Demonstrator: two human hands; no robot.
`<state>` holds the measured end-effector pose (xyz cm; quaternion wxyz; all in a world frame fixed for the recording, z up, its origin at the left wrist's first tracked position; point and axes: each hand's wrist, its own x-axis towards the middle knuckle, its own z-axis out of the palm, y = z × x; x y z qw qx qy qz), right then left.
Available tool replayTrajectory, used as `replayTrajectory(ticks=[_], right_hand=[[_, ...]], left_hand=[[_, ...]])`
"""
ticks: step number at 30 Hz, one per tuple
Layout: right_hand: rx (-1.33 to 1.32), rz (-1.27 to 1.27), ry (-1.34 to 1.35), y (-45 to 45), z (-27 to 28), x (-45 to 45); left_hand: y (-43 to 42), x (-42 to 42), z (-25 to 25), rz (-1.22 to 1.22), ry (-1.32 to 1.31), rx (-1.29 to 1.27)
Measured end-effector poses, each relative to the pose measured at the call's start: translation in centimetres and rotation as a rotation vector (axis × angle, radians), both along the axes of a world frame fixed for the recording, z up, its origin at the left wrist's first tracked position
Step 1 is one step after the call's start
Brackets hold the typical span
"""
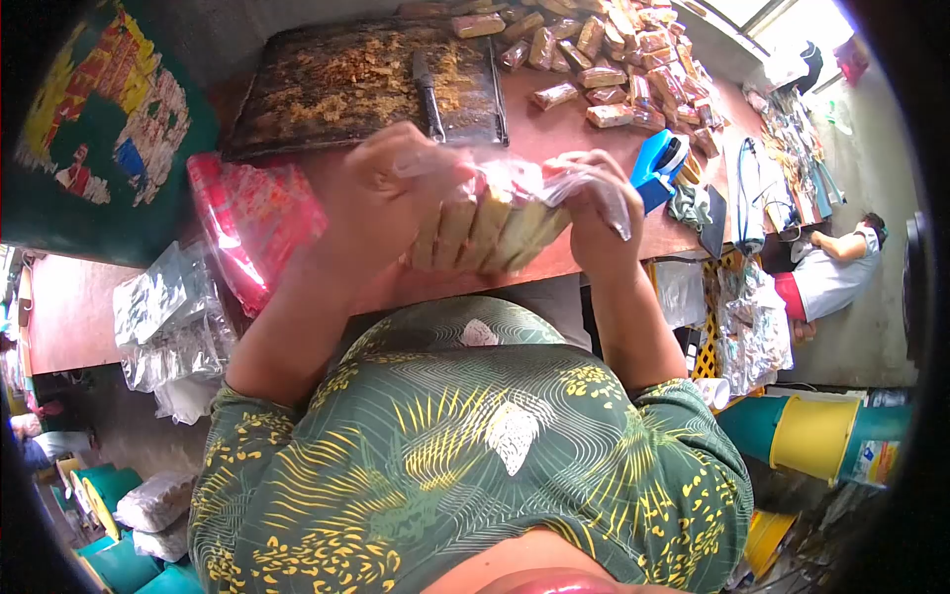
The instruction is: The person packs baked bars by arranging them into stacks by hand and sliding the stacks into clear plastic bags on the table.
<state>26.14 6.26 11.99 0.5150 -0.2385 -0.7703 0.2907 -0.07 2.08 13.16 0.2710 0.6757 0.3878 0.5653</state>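
Observation:
A clear plastic bag (487, 230) holding several pale yellow-brown bars is raised above the table's near edge, between my hands. My left hand (384, 193), partly blurred, has its fingers closed on the upper left part of the bag. On the other side my right hand (602, 203) grips the bag's gathered upper right edge, with loose plastic hanging from the fingers. The bars stand side by side in the lower part of the bag. Beyond the hands lies a dark tray (287, 94) with crumbs and a knife (427, 87) on it.
Many wrapped bars (604, 74) are piled at the back. A blue tape dispenser (657, 170) stands to the right on the pink table (396, 297). Pink plastic (252, 233) and clear bags (168, 302) hang at the left edge. Another person (836, 267) is at far right.

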Motion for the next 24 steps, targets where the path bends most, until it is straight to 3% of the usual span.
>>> replayTrajectory(ticks=[3,4,7,8,12,15,16,17,20,22,24], right_hand=[[-0.075,-0.034,0.022,-0.6,-1.2,0.1],[-0.109,-0.036,0.028,-1.1,-0.7,-0.1],[-0.169,0.025,0.07,-1.5,-0.6,-0.3],[-0.144,-0.061,0.09,-1.7,-0.4,-0.7],[-0.172,-0.058,0.155,-2.7,-0.6,-0.9],[-0.111,-0.052,0.189,-3.3,-1.0,-1.2],[-0.057,-0.069,0.168,-3.5,-0.6,-1.3],[-0.002,-0.086,0.147,-3.7,-0.4,-1.3],[-0.485,0.201,0.502,-4.4,-2.1,-0.5],[-0.412,0.444,0.224,-3.1,0.3,0.1],[-0.146,0.462,-0.201,-3.1,4.2,-0.2]], left_hand=[[-0.5,0.9,0.3,-0.068,-0.112,-0.061],[-0.7,0.6,0.8,-0.116,0.067,-0.032],[-1.4,0.1,0.2,-0.205,0.134,-0.103],[-1.6,0.7,0.3,-0.186,-0.019,-0.127],[-2.2,1.2,2.3,-0.119,0.513,0.139],[-2.4,1.1,2.3,-0.167,0.301,0.112],[-2.6,2.0,3.0,-0.053,0.321,0.152],[-2.8,2.0,2.7,-0.102,0.371,0.196],[-4.0,2.2,2.5,-0.228,0.516,0.256],[-5.6,2.8,3.4,-0.186,0.529,0.381],[-6.3,3.6,3.1,-0.138,0.496,0.502]])
